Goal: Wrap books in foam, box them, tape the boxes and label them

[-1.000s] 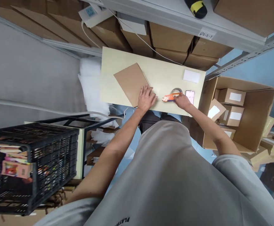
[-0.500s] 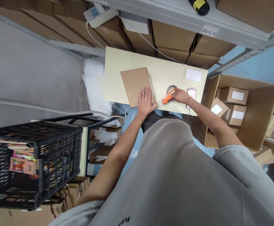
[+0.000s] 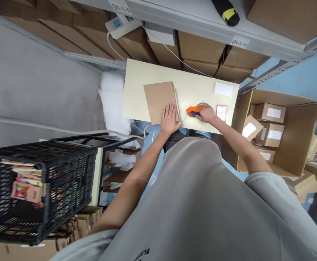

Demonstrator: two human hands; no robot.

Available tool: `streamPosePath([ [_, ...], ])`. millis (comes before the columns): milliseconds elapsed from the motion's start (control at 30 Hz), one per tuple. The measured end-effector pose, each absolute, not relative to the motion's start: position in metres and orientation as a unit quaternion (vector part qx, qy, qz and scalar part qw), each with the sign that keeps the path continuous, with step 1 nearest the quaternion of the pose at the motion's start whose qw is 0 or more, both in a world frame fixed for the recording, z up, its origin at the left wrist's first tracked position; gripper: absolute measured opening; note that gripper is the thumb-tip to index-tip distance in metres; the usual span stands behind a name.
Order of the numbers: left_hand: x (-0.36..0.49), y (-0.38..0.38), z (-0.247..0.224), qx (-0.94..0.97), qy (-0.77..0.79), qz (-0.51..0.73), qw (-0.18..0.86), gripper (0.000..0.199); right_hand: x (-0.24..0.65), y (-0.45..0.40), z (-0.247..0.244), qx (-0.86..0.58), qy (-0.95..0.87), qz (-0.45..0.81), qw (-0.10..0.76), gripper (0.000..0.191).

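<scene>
Fingers of the left hand [image 3: 169,119] are straight and close together, pressed flat on the brown cardboard box [image 3: 160,99], gripping nothing, with the thumb at the box's right side. Right-hand fingers are curled shut around the orange tape dispenser [image 3: 193,110]; part of the right hand [image 3: 208,115] hides its grip.

The box lies slightly turned, left of the middle of the pale yellow worktop [image 3: 136,74], with 1 corner at the near edge. The dispenser points left toward the box, apart from it. Just beside the right hand, toward the worktop's right edge, lies 1 lit smartphone [image 3: 221,112]; 1 white rectangular pad [image 3: 223,89] lies near the far right corner.

Beyond the right edge stands the large open carton [image 3: 297,141], with 4 small white-labelled boxes [image 3: 273,111] showing inside. White wrapping sheets [image 3: 115,105] hang beside the left edge.
</scene>
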State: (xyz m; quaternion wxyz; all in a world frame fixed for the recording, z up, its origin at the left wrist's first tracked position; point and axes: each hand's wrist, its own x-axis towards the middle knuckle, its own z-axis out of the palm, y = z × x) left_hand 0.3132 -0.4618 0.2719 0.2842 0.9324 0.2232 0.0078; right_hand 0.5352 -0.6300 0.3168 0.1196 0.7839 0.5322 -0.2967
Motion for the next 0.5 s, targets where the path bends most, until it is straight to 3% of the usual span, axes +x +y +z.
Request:
streamPosePath([
  [267,0.314,-0.456,0.273,0.93,0.2,0.034,0.305,0.091,0.481,-0.578,0.337,0.814,0.493,-0.288,0.11,0.042],
  [500,0.323,-0.419,0.278,0.941,0.144,0.013,0.304,0.091,0.482,-0.542,0.342,0.861,0.402,-0.285,0.127,0.037],
])
